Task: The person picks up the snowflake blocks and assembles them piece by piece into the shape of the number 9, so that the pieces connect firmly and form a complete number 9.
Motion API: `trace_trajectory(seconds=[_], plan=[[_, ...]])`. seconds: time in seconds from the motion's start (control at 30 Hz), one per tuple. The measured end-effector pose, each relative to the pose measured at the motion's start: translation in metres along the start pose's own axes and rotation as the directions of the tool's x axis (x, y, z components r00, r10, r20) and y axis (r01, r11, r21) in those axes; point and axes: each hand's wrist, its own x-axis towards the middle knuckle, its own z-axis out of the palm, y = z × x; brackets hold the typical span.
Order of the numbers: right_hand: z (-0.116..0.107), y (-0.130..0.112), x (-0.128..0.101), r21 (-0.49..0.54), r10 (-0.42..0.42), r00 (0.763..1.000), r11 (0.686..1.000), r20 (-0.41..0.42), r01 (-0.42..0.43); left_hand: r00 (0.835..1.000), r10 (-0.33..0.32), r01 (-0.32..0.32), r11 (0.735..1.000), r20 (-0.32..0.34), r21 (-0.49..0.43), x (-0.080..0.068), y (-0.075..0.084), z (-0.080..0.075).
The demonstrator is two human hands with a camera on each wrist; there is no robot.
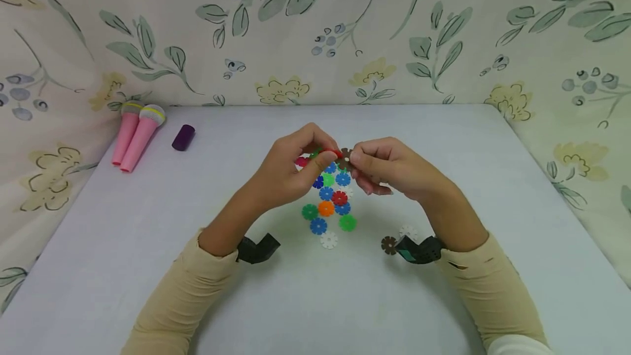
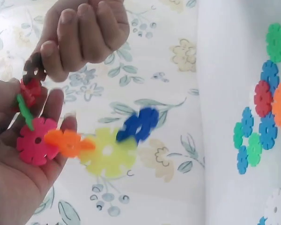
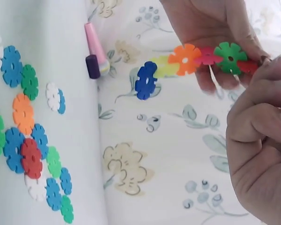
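Cream sleeves come in from the near edge of the pale grey table (image 1: 493, 141), both forearms raised over its middle. Left hand (image 1: 288, 171) is curled round a chain of plastic snowflake discs (image 2: 84, 140) — pink, orange, yellow and blue in a row, with green and red ones at the gripped end. Right hand (image 1: 389, 169) pinches a brown plastic snowflake disc (image 1: 346, 159) between thumb and forefinger, pressed right against the red end of the chain. Below the hands, a loose heap of blue, green, red, orange and white discs (image 1: 329, 204) lies at the table's centre, with a second brown disc (image 1: 388, 245) near the right wrist. Up in the far left corner, two pink toy microphones (image 1: 135, 135) lie side by side, a small purple cylinder (image 1: 183, 137) just beside them.
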Motion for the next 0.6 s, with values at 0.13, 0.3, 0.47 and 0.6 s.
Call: trace_trajectory(seconds=[0.13,0.3,0.47,0.6], plan=[[-0.004,0.002,0.001,-0.029,0.017,1.000,0.999,-0.021,-0.018,0.996,-0.082,0.082,0.997,0.026,0.005,-0.001,0.001,-0.004],[-0.008,0.014,0.006,-0.215,0.156,0.986,0.963,-0.058,-0.165,0.991,-0.130,0.130,0.991,0.008,-0.031,-0.002,-0.001,-0.006],[-0.003,0.033,0.012,-0.564,0.365,0.930,0.760,-0.040,-0.323,0.981,-0.192,0.192,0.981,-0.008,-0.016,-0.003,0.000,-0.005],[0.004,0.042,0.015,-0.744,0.524,0.851,0.552,-0.043,-0.378,0.983,-0.184,0.185,0.983,-0.019,0.014,-0.002,0.001,-0.004]])
